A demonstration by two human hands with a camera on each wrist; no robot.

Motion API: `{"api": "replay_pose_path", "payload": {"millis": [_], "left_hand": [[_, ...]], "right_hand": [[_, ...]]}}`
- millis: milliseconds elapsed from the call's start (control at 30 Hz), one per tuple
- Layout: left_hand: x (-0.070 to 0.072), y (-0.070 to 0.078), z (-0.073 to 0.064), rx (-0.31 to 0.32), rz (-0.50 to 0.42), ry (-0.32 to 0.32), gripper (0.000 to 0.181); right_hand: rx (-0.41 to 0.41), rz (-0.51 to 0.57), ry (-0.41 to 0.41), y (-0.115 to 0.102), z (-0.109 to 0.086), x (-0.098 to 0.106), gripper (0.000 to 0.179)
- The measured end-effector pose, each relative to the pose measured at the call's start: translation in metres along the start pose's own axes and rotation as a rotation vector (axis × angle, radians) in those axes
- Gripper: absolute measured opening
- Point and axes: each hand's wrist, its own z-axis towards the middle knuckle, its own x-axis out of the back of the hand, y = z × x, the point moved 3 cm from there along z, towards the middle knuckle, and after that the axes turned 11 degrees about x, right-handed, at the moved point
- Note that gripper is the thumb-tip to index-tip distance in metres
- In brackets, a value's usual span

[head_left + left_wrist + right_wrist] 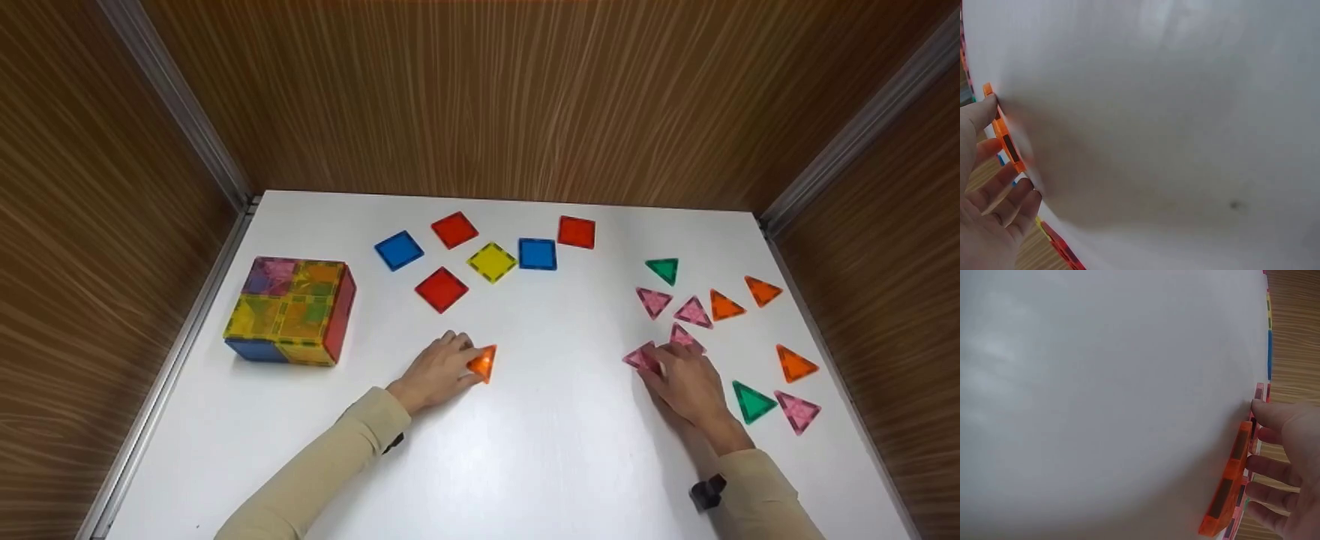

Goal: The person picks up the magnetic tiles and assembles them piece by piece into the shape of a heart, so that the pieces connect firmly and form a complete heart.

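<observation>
In the head view, my left hand (pixel 442 367) pinches an orange triangular magnetic tile (pixel 484 364) between thumb and fingers, over the middle of the table. The left wrist view shows that orange tile (pixel 1008 140) edge-on, held by the thumb and forefinger with the other fingers spread. My right hand (pixel 690 382) grips a pink triangular tile (pixel 640 357) by its right side. Another pink triangle (pixel 684 337) lies partly hidden behind this hand. In the right wrist view, thumb and forefinger meet at the pink tile (pixel 1259 391), and an orange tile (pixel 1227 486) shows nearby.
A block of stacked square tiles (pixel 289 311) stands at the left. Loose red, blue and yellow squares, one a yellow tile (pixel 492 262), lie toward the back. Around the right hand are several pink, orange and green triangles, including a green triangle (pixel 753 403). Wood-grain panels (pixel 480 97) enclose the white table (pixel 555 465).
</observation>
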Motion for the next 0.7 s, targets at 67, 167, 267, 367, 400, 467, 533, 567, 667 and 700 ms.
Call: {"api": "replay_pose_path", "payload": {"millis": [67,167,267,367,400,467,533,567,667,700], "left_hand": [[0.0,0.001,0.0,0.006,-0.004,-0.007,0.053],[-0.001,0.004,0.001,0.007,0.002,-0.01,0.051],[0.0,0.007,0.002,-0.014,0.022,0.01,0.048],[0.0,0.009,0.003,-0.031,0.046,0.029,0.045],[-0.001,0.01,0.003,-0.036,0.054,0.034,0.044],[-0.001,0.012,0.003,-0.033,0.059,0.04,0.043],[-0.002,0.013,0.003,-0.026,0.06,0.04,0.041],[-0.002,0.014,0.003,-0.027,0.06,0.045,0.04],[-0.004,0.016,0.002,-0.033,0.063,0.059,0.038],[-0.004,0.017,0.002,-0.033,0.066,0.063,0.037]], "right_hand": [[0.021,0.012,-0.003,-0.004,0.003,-0.001,0.037],[0.075,0.033,-0.011,-0.015,0.008,-0.005,0.039],[0.158,0.064,-0.006,-0.029,0.018,-0.01,0.041],[0.253,0.097,0.002,-0.045,0.029,-0.015,0.038],[0.275,0.108,-0.004,-0.051,0.033,-0.017,0.036],[0.304,0.128,-0.038,-0.061,0.04,-0.021,0.034],[0.321,0.143,-0.079,-0.072,0.047,-0.024,0.032],[0.324,0.148,-0.101,-0.078,0.051,-0.026,0.032],[0.349,0.155,-0.149,-0.092,0.059,-0.03,0.034],[0.362,0.156,-0.156,-0.097,0.061,-0.032,0.034]]}}
